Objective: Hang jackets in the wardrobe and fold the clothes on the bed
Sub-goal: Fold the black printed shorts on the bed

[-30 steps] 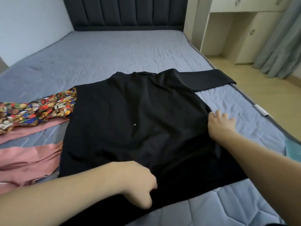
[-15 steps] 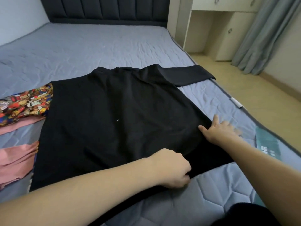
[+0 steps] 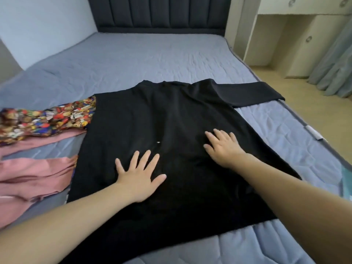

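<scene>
Left hand (image 3: 140, 178) flat, fingers spread, palm down on black garment (image 3: 171, 130), grasping nothing; right hand (image 3: 223, 147) likewise flat and released, just right of it; garment spread across near part of bed (image 3: 152, 60), one sleeve toward far right edge; patterned cloth (image 3: 47, 119) and pink cloth (image 3: 32, 174) left, partly under garment.

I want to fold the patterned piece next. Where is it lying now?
The patterned garment lies at the left of the head view, on the bed, tucked partly under the black shirt, above the pink clothes.
</scene>
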`<state>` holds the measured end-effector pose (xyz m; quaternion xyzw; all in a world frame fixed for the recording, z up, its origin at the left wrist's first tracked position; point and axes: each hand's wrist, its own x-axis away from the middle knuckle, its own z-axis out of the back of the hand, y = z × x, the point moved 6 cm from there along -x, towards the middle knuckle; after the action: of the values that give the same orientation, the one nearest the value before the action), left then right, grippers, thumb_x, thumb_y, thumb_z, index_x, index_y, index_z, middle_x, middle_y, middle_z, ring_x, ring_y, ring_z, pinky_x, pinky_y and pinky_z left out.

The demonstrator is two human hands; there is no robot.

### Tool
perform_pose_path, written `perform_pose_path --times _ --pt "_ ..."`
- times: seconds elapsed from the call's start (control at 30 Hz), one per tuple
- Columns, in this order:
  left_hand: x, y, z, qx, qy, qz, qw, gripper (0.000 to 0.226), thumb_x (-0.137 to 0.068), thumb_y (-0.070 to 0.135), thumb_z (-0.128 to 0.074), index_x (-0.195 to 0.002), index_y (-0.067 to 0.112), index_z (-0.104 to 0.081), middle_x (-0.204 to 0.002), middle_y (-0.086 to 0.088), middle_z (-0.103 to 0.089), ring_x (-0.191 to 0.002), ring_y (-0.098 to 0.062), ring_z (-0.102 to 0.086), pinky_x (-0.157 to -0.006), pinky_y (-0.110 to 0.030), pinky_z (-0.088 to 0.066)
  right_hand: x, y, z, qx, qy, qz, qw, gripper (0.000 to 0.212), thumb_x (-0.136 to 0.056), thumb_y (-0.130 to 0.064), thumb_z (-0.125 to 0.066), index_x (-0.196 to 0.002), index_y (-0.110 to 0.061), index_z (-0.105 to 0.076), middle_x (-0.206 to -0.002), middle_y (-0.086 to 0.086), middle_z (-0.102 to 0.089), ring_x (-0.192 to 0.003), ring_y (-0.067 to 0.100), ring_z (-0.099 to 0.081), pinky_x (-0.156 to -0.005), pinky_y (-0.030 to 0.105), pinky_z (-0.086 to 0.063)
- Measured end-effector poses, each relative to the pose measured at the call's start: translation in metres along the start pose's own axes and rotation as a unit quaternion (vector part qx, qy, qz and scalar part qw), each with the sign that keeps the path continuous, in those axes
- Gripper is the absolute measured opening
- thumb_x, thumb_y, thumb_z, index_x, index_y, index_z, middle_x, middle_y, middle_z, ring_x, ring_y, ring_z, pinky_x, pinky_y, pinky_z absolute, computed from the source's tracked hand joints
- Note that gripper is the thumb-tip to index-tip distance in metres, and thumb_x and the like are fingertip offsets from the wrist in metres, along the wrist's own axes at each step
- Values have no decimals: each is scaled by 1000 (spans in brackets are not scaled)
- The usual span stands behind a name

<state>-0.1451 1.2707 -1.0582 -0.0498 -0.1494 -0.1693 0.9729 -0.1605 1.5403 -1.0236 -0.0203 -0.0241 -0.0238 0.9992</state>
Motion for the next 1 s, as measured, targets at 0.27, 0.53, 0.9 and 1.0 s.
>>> perform_pose_path --times 0.27,0.53,0.9,1.0 --pt "-41 -73 8 121 22 136 983 74 -93 71 -11 -154 36 11 -162 5 19 -148 -25 20 -108 -71 10 -94 -81 -39 -26 -36 29 999 69 -98 -61 -13 -156 -26 3 -163 0 8 -150 18 10 -120 44 7" --pt "-164 -89 51 173 174 -32 969 53 -99 32 -36 -151 34 -26 -161 9 -12 -149 -13 0 -120 -50 7 -188 -60 -48 2 -30 15 999 58 -100 -53 -6 -153 -35 11 -162 0 15 -149 18 16 -119 46 11" --pt "-399 -142 100 137 173 148 964 76 -94 66 1 -157 24 1 -165 -2 1 -151 -22 10 -114 -61 14 -388 -36 -42 -18 48 -6 999 69 -96 -63 -6 -155 -28 4 -163 1 8 -149 17 11 -119 44 15" --pt "-438 -157 118 130 237 153 950 69 -98 57 -8 -155 19 -15 -160 -9 -23 -149 -27 -15 -117 -57 1 -438 -23 -32 -53 113 -3 992 63 -99 -53 -13 -154 -22 -15 -162 0 -12 -150 16 -4 -120 49 8"
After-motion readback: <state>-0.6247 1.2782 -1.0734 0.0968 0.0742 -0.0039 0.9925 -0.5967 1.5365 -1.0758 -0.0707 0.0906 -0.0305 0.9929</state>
